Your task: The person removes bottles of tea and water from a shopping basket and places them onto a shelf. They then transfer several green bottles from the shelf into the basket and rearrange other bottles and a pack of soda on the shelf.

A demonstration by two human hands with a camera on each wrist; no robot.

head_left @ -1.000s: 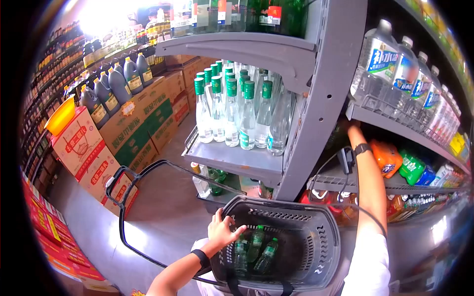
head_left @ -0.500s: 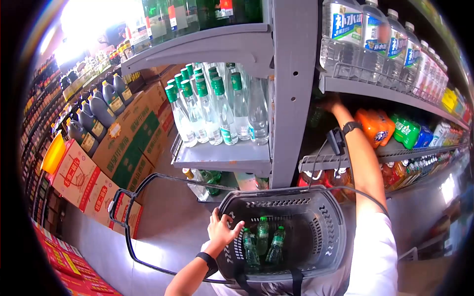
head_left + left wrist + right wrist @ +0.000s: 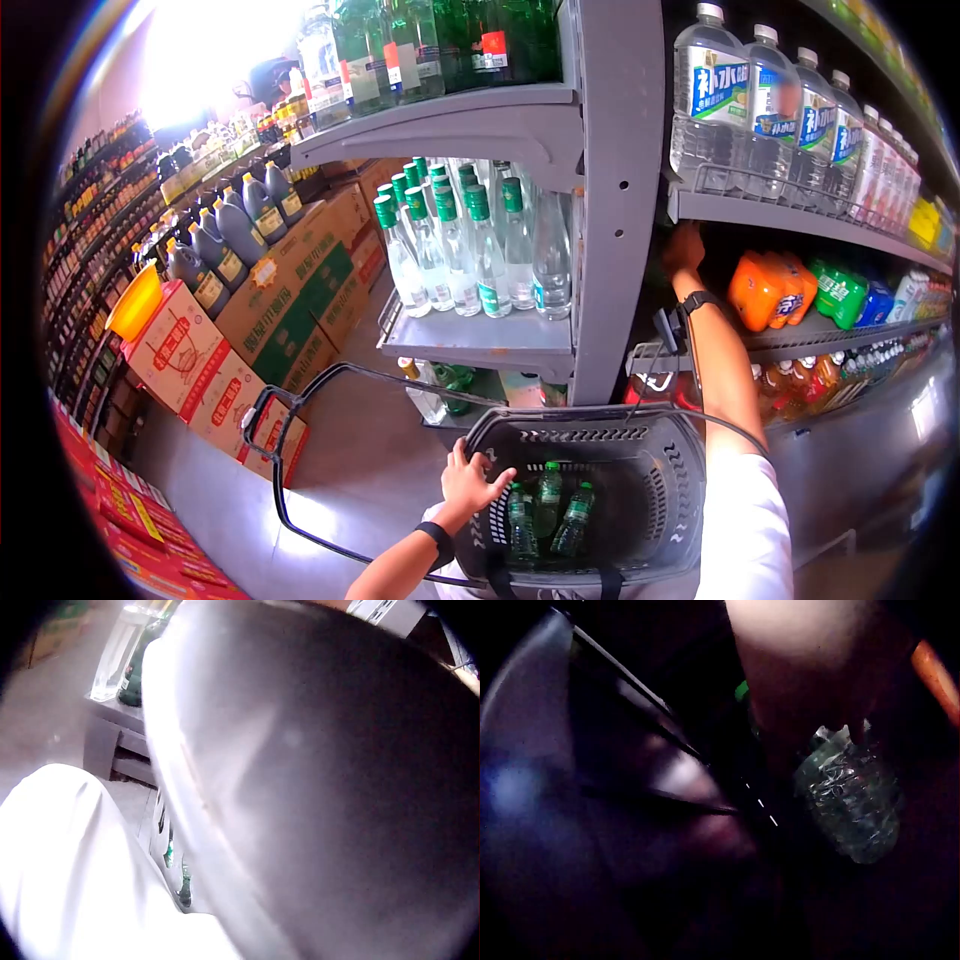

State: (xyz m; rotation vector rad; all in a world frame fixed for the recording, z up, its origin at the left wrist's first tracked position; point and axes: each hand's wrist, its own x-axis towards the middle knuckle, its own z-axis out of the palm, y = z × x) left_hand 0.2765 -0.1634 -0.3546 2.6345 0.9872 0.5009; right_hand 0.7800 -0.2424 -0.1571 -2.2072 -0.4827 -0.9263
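In the head view my left hand [image 3: 478,485] grips the left rim of a black shopping basket [image 3: 640,535], fingers over the edge and thumb spread inward. Three small clear bottles with green caps lie in it, one a green-capped bottle [image 3: 575,520]. My right hand [image 3: 684,247] reaches into a dark shelf bay beside the grey upright. From the right wrist, that hand [image 3: 810,682], mostly in shadow, holds a clear plastic bottle [image 3: 851,802]; a green cap [image 3: 742,691] shows on its other side. A blurred grey shape covers most of the left wrist view.
The grey upright [image 3: 622,210] divides two shelf bays. Left of it stand clear green-capped glass bottles [image 3: 490,250]. Above my right arm are large water bottles [image 3: 710,100]; right of it, orange soda bottles [image 3: 765,290]. The basket handle [image 3: 280,480] hangs out left. Stacked cartons [image 3: 185,360] stand beyond.
The head view swung right, then partly back. My right hand stays inside the same dark shelf bay, and my left hand stays on the basket rim. The bottles in the basket lie as before.
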